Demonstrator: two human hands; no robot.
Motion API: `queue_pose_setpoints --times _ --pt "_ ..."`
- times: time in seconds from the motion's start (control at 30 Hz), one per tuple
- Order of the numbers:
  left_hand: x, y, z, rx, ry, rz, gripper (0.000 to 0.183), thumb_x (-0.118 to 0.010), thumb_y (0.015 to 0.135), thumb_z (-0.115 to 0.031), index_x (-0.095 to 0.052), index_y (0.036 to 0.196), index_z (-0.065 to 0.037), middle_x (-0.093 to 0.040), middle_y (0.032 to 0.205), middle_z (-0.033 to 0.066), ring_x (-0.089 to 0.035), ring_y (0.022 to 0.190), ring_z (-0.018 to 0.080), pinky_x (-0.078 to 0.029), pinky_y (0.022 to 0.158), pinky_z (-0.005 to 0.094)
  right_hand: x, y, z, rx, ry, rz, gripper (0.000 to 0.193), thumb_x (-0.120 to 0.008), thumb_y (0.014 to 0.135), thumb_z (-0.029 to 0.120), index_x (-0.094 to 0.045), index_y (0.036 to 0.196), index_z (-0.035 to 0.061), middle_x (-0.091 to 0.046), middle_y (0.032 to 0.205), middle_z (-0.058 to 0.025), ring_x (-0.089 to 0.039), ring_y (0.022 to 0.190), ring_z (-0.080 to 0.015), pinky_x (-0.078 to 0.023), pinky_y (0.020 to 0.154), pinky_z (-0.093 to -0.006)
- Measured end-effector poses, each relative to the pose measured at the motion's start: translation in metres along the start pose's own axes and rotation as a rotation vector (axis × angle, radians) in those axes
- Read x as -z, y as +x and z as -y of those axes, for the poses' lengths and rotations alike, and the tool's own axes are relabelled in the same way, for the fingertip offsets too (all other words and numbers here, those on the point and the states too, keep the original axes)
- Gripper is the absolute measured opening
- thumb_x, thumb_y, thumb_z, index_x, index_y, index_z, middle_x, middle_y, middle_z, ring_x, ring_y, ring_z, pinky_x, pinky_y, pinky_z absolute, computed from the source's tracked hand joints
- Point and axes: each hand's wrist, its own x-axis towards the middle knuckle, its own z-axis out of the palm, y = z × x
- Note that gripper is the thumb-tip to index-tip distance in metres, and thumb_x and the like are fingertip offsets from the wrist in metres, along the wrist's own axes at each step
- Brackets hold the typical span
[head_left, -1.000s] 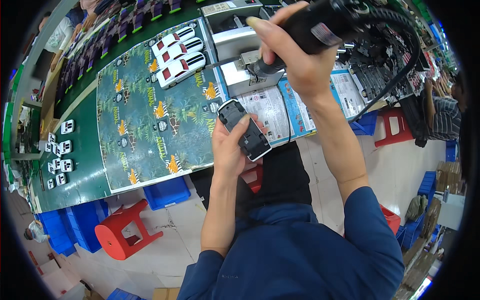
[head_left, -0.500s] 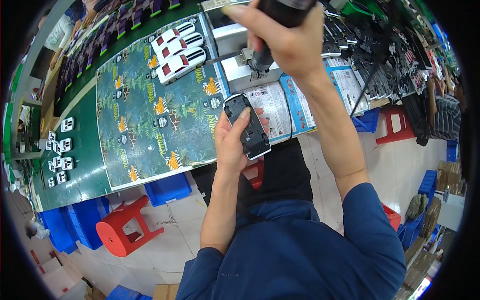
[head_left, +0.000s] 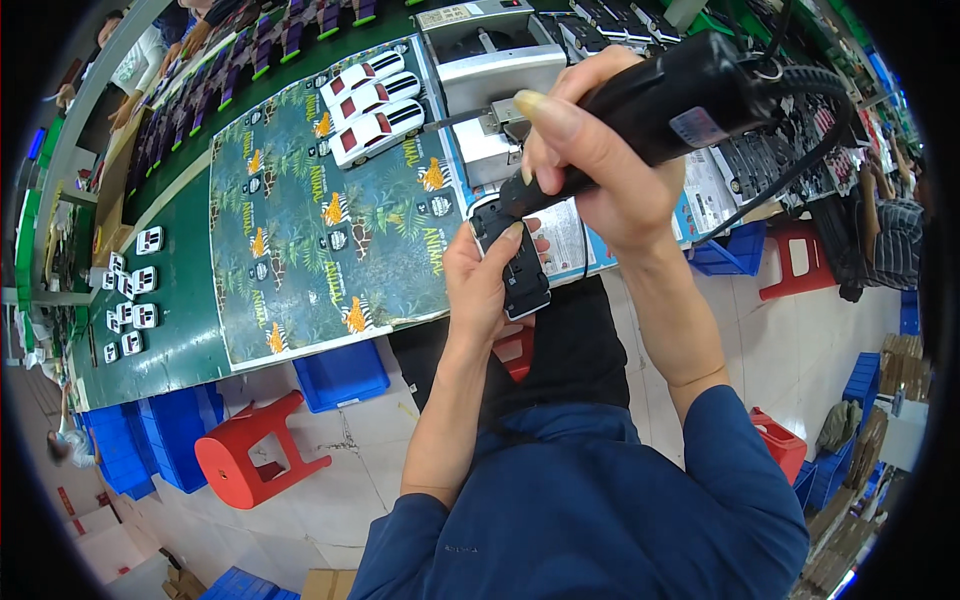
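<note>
My left hand (head_left: 483,275) is closed round a toy car (head_left: 524,280), its black underside turned up and its white body showing at the edge. The thumb presses on the chassis. My right hand (head_left: 620,165) grips a black electric screwdriver (head_left: 665,100), held at a slant with its cord trailing off to the right. The driver's nose meets the far end of the car's underside; the bit's tip is hidden there. On the patterned mat (head_left: 300,250), to the left of the hands, several white toy cars (head_left: 376,132) stand wheels down in a row.
A metal screw feeder box (head_left: 500,62) stands just beyond my hands. Small white parts (head_left: 145,280) lie on the green table at left. Black chassis pieces (head_left: 750,170) are piled at right. Red stools (head_left: 255,455) and blue bins (head_left: 340,378) stand below the table's edge.
My right hand has brought the screwdriver down from the feeder box onto the car's underside and tilted it. My left hand still holds the car, nearly in place.
</note>
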Motion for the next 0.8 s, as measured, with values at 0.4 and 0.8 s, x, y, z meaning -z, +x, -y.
queue_pose_setpoints --times 0.4,0.8 --pt "0.004 0.001 -0.002 0.036 -0.048 0.003 0.026 -0.062 0.092 -0.003 -0.058 0.117 -0.001 -0.070 0.097 0.0128 -0.069 0.079 0.0158 -0.059 0.069 0.0285 -0.008 -0.013 -0.032 0.047 0.047 -0.022 0.020 -0.075 0.083 0.005 -0.055 0.083 0.0042 -0.058 0.064 -0.0036 -0.053 0.049 -0.0075 -0.044 0.048 -0.0218" --pt "0.005 0.001 -0.004 0.073 -0.047 -0.015 0.026 -0.061 0.090 -0.001 -0.058 0.116 0.000 -0.070 0.095 0.0122 -0.069 0.078 0.0160 -0.059 0.068 0.0285 -0.011 -0.014 -0.038 0.007 0.148 -0.067 0.020 -0.080 0.080 0.006 -0.059 0.080 0.0050 -0.059 0.062 -0.0009 -0.053 0.048 -0.0044 -0.042 0.045 -0.0186"
